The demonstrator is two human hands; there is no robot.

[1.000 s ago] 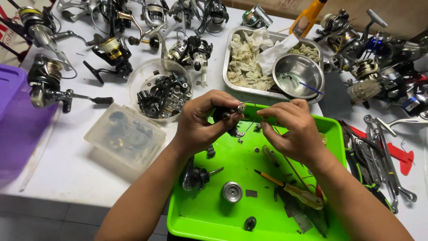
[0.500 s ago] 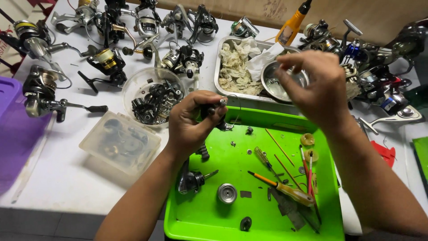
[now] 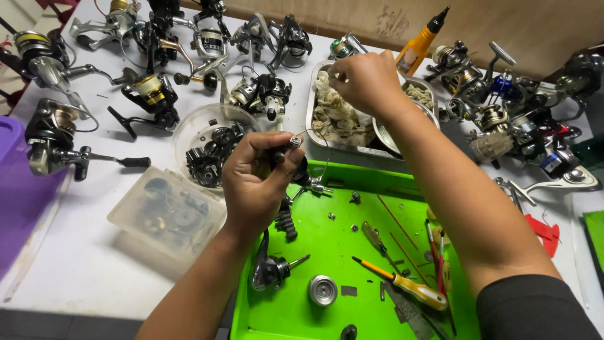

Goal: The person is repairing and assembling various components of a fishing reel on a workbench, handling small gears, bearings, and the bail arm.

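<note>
Several containers on a white table, green tray with screwdriver, spool and reel body, steel tray of rags, right hand pinching over it, round tub of black parts, left hand above green tray's near-left edge, fingers clamped on small reel part

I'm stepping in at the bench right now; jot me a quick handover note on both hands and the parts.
Left hand: grips a small dark reel part above the green tray.
Right hand: pinching over the metal tray of rags; what it pinches is unclear.
In the green tray: reel body, spool, yellow-handled screwdriver, loose small parts.
Done: reel is apart.
Left: the loose parts are not yet back together.
</note>
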